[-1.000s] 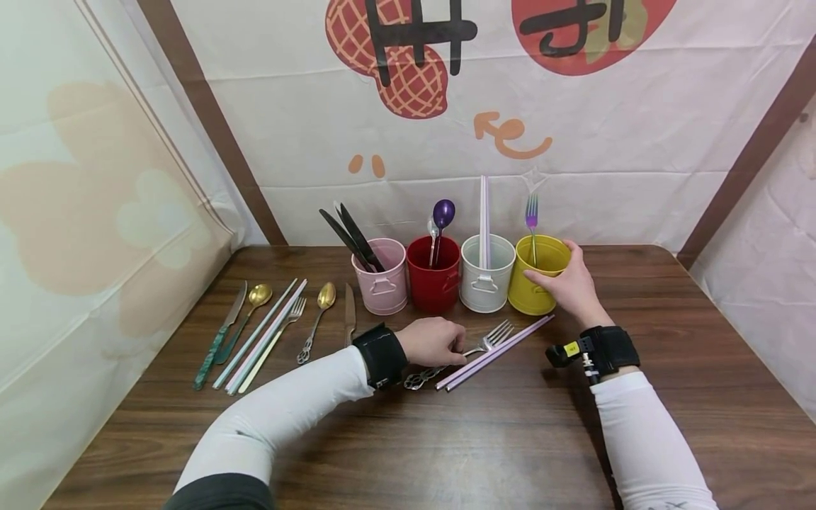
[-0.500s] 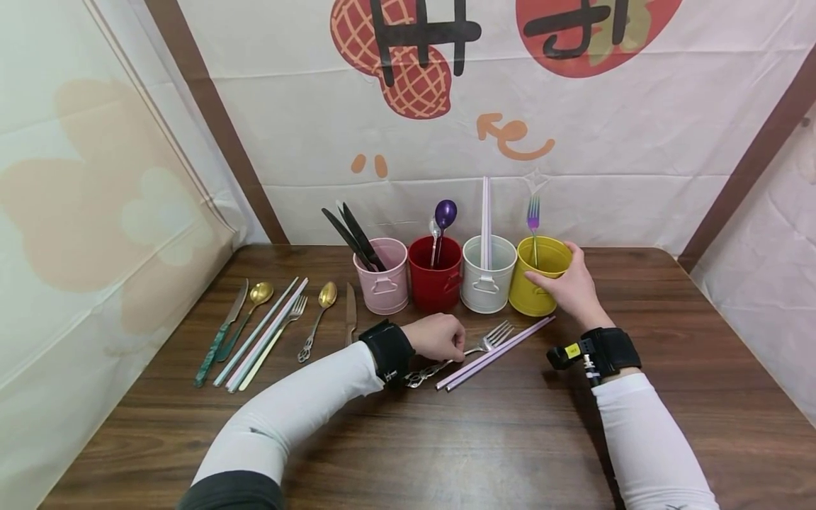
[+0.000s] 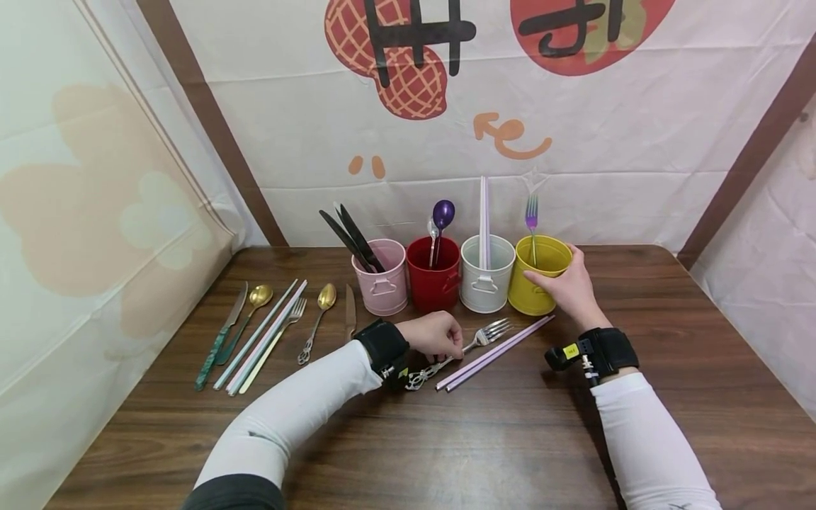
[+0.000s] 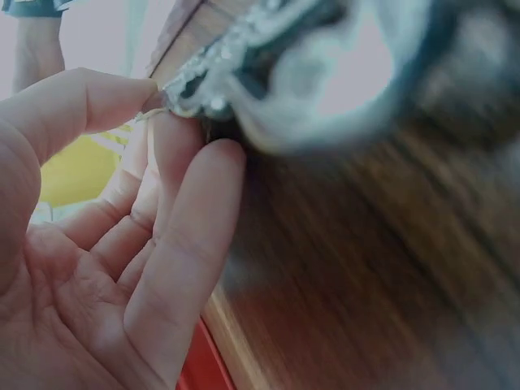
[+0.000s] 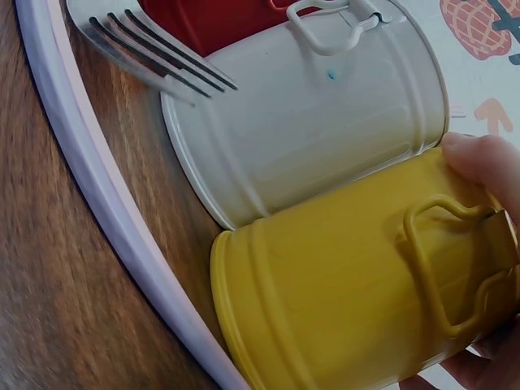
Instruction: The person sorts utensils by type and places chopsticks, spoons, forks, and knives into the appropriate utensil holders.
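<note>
In the head view my left hand (image 3: pixel 436 334) pinches the handle of a silver fork (image 3: pixel 491 331). Its ornate openwork handle (image 4: pixel 219 77) looms blurred in the left wrist view, between thumb and fingertips. The tines point right, just in front of a white bucket (image 3: pixel 487 296). My right hand (image 3: pixel 576 289) grips the rim of a yellow bucket (image 3: pixel 530 296), thumb at the front and fingers round the far side. A rainbow fork (image 3: pixel 532 216) stands inside that bucket. Two pink-purple chopsticks (image 3: pixel 497 353) lie alongside the silver fork.
A pink bucket (image 3: pixel 384 292) holds dark knives; a red bucket (image 3: pixel 433 290) holds two spoons. Chopsticks stand in the white bucket. At left lie a green-handled knife (image 3: pixel 219 340), gold spoons (image 3: pixel 326 297), more chopsticks (image 3: pixel 268 336), a gold-handled fork (image 3: pixel 296 312) and another knife (image 3: pixel 350 312).
The silver fork has risen slightly off the table in my left hand and shifted a little. My right hand stays on the yellow bucket.
</note>
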The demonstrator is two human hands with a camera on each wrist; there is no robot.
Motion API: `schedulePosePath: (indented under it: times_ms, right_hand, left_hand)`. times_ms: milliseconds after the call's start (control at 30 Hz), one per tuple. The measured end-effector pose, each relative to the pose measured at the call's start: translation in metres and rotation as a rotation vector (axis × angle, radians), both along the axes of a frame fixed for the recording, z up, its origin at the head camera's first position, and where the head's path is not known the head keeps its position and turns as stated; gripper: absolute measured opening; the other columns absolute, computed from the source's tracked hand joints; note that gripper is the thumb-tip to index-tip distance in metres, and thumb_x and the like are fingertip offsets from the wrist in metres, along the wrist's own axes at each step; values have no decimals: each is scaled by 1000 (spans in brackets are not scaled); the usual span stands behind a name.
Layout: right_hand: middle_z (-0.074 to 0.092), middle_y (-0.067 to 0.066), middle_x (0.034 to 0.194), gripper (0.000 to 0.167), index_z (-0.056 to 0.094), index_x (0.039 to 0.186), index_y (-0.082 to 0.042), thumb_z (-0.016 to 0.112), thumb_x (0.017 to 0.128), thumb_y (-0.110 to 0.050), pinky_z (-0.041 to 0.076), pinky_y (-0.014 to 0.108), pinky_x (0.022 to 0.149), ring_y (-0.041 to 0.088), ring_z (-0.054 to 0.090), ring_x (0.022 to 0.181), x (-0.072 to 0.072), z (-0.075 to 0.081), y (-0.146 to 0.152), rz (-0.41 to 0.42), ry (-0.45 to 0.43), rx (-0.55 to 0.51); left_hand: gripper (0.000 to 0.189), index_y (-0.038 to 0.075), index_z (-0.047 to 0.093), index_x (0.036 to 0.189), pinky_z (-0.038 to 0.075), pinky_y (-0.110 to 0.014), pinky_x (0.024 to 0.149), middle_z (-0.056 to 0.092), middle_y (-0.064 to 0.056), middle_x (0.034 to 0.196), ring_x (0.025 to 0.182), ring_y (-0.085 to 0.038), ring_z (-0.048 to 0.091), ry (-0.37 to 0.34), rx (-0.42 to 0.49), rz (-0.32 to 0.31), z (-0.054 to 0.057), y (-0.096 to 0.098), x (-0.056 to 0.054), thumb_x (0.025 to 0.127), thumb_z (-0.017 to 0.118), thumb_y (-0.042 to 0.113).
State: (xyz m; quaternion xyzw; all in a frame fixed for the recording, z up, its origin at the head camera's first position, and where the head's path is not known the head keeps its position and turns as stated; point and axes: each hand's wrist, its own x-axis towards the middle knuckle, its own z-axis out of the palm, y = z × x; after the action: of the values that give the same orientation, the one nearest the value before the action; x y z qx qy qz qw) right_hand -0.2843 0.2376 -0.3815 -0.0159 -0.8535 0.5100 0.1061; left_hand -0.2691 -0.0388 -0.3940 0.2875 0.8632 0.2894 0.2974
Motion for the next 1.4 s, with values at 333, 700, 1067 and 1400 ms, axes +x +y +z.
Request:
schedulePosePath:
  times_ms: [333, 700, 1067, 1400]
  right_hand:
    - [38, 27, 138, 96, 15, 146, 3, 78, 83, -32, 34, 51, 105, 40, 42, 123, 0, -3, 0, 2, 16, -6]
    - [38, 28, 137, 96, 14, 146, 3, 78, 83, -31, 34, 51, 105, 40, 42, 123, 0, -5, 0, 9, 20, -8]
    - [39, 27, 136, 91, 16, 144, 4, 78, 84, -25, 35, 48, 105, 38, 43, 121, -1, -4, 0, 6, 54, -25]
    - [38, 27, 137, 92, 15, 145, 4, 78, 84, -26, 35, 49, 105, 38, 43, 122, 0, -4, 0, 21, 39, -44]
  left_hand:
    - [4, 5, 66, 87, 53, -26, 54, 59, -1, 66, 58, -13, 54, -21, 96, 16, 5, -4, 0, 91, 65, 5]
    - [12, 0, 61, 97, 53, -31, 57, 71, -16, 89, 70, -14, 60, 15, 388, 85, 37, -6, 4, 89, 69, 2]
    - [27, -1, 63, 116, 57, -37, 71, 73, -13, 98, 89, -24, 70, 153, 644, 264, 79, 32, -7, 90, 68, 3]
    - [23, -3, 62, 115, 57, -34, 73, 70, -16, 108, 100, -22, 67, 136, 795, 356, 98, 65, -25, 93, 64, 4]
